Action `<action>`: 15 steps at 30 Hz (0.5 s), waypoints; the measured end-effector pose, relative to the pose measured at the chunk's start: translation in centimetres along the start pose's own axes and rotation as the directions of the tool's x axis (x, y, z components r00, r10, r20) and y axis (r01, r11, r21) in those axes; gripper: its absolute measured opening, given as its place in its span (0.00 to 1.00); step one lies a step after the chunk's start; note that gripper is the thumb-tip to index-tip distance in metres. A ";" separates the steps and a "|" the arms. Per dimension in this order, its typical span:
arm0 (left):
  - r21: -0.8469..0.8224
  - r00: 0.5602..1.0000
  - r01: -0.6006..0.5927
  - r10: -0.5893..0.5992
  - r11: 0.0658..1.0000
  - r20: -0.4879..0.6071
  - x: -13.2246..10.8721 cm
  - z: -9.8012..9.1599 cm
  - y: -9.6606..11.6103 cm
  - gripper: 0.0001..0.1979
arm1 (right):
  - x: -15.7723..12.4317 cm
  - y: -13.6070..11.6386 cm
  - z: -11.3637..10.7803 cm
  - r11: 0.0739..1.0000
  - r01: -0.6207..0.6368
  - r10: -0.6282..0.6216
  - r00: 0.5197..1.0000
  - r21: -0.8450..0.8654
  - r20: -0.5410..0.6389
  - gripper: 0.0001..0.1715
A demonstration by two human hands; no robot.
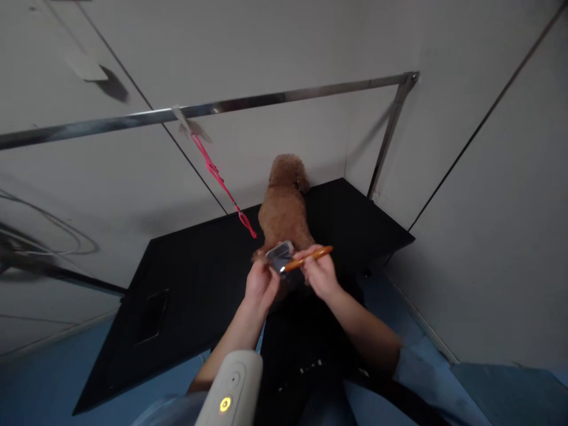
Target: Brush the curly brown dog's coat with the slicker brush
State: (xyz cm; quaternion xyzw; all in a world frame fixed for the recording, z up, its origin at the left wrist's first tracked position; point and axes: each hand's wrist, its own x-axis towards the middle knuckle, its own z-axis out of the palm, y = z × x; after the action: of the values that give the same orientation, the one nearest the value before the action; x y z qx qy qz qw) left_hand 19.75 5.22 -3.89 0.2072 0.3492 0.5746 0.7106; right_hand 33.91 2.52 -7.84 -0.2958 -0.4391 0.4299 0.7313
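Note:
A small brown curly-haired dog point(284, 204) stands on a black grooming table point(195, 278), facing away towards the wall. My right hand point(320, 273) is closed on the orange handle of a slicker brush point(306, 258), whose grey head lies at the dog's rear. My left hand point(261, 284) is closed at the dog's hindquarters just left of the brush head; what its fingers grip is hidden. A pink leash point(220, 182) runs from the metal overhead bar point(231, 107) down to the dog.
A white device with a lit yellow button point(231, 390) sits at the bottom edge near my body. The bar's upright post point(387, 142) stands at the table's back right corner. Grey wall panels surround the table; the floor is blue.

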 end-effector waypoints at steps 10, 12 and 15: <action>0.062 0.992 -0.126 0.126 0.990 0.010 -0.6 -0.1 -2.0 0.10 | -0.8 0.3 -0.9 0.997 -0.066 0.073 0.986 0.047 -0.152 0.17; 0.043 0.985 -0.174 0.174 0.984 -0.009 -0.7 -0.4 -2.8 0.13 | -0.8 0.4 -1.2 1.000 0.008 -0.002 0.942 0.016 -0.337 0.18; 0.042 0.976 -0.214 0.215 0.976 -0.034 -0.7 -0.6 -3.7 0.12 | -1.0 0.4 -1.7 0.999 -0.038 0.044 0.978 0.031 -0.206 0.17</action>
State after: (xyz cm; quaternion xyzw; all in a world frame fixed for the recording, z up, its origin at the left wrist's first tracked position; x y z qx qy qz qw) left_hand 21.68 3.52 -6.69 0.2463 0.3491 0.6450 0.6335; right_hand 35.04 1.74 -9.33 -0.3378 -0.3488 0.4179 0.7679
